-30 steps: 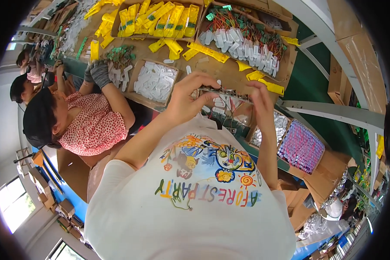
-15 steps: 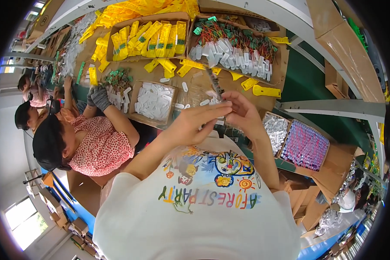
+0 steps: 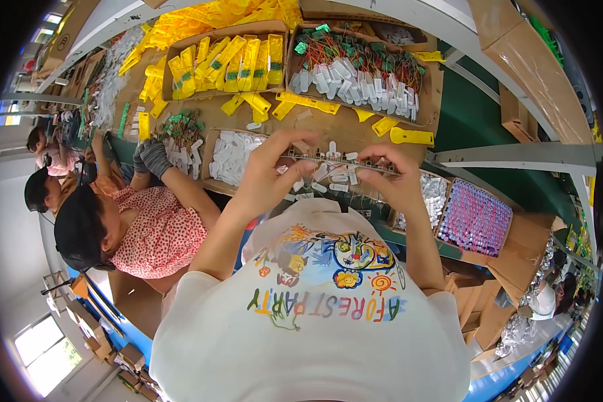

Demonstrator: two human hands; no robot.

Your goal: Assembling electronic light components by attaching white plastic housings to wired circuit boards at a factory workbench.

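Between my two hands runs a long thin circuit board strip (image 3: 338,161) with small parts along it, held nearly level above the bench and seen almost edge-on. My left hand (image 3: 272,170) pinches its left end between thumb and fingers. The right end is gripped by my right hand (image 3: 394,175) in the same way. Just below and behind the strip lie several small white plastic pieces (image 3: 340,179) and thin wires. A cardboard box of white plastic covers (image 3: 234,155) stands left of my left hand, partly hidden by it.
At the back stand a box of yellow plastic housings (image 3: 251,63) and a box of wired green boards with white cases (image 3: 362,84). Right of me is a tray of small purple-wrapped cylinders (image 3: 472,218). At left a co-worker's gloved hands (image 3: 153,157) hold a yellow piece.
The strip has turned from pointing away from me to lying crosswise. My hands, close together before, have moved apart to its two ends.
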